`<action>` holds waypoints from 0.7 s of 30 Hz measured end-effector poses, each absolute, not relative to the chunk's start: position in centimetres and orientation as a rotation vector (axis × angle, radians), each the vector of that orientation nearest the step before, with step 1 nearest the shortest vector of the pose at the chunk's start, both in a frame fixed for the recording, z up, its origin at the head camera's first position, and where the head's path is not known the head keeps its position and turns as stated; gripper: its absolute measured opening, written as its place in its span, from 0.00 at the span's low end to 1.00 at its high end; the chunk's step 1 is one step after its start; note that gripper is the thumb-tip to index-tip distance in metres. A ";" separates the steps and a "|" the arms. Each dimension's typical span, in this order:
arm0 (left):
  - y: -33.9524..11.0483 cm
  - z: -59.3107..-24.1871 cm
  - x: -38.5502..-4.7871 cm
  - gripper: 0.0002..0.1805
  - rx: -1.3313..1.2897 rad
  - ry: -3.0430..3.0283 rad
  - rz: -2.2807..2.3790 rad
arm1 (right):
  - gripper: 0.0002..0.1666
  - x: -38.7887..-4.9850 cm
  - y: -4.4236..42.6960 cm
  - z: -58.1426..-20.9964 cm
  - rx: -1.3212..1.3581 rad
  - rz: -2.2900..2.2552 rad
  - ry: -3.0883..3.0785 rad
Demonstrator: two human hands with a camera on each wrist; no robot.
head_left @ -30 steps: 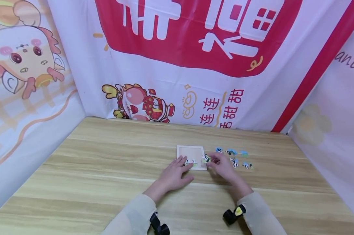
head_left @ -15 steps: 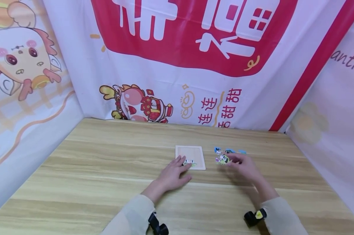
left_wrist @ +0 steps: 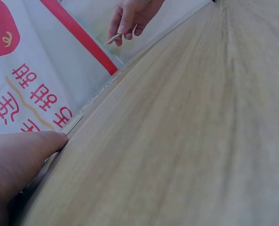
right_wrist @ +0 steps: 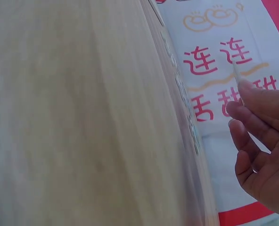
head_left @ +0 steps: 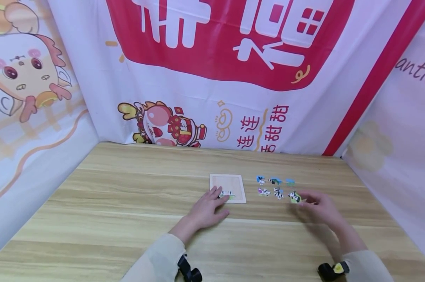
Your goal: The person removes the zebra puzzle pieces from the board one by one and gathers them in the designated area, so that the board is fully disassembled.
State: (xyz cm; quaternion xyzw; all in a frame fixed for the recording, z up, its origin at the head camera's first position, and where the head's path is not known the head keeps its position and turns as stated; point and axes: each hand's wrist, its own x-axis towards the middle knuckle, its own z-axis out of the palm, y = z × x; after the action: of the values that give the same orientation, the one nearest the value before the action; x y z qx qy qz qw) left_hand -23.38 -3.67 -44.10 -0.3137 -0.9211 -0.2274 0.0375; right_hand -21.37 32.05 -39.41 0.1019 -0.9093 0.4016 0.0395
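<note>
My left hand [head_left: 206, 209] rests with extended fingers on the lower left of a shallow square puzzle tray [head_left: 227, 181]. By its fingertips a zebra-striped, green-edged puzzle piece [head_left: 228, 194] lies in the tray, partly covered. Out to the right, my right hand [head_left: 321, 206] pinches another puzzle piece [head_left: 294, 197], patterned black, white and green, between thumb and fingers. Edge-on, that puzzle piece [right_wrist: 237, 73] looks thin and pale in the right wrist view, raised off the table. The left wrist view shows my left thumb [left_wrist: 31, 150] at the tray's edge.
Between tray and right hand, loose puzzle pieces lie on the wooden table [head_left: 128, 203]: a back row with blue parts [head_left: 275, 180], and a zebra-striped piece [head_left: 278, 193] beside a pink-and-white one [head_left: 264, 192]. A printed curtain [head_left: 198, 94] hangs behind the table.
My right hand has carried the pinched puzzle piece from the tray's right edge rightward, past the loose pieces. My left hand has stayed on the tray.
</note>
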 end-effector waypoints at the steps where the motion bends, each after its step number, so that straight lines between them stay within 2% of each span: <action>1: -3.7 -44.1 -23.4 0.28 -0.963 -2.826 -0.698 | 0.21 -21.2 32.3 -39.4 0.308 1.241 -2.783; 9: -3.6 -44.0 -23.3 0.28 -0.962 -2.821 -0.693 | 0.19 -20.7 33.8 -40.3 0.369 1.255 -2.744; 21: -3.6 -44.3 -23.4 0.28 -0.966 -2.807 -0.687 | 0.23 -20.8 35.5 -42.5 0.199 1.268 -2.826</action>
State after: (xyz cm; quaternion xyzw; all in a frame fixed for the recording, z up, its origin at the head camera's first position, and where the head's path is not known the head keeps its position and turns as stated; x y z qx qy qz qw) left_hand -23.36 -3.60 -44.30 -0.3166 -0.9203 -0.2251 0.0474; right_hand -20.79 35.47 -42.54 0.0641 -0.9104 0.4084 0.0188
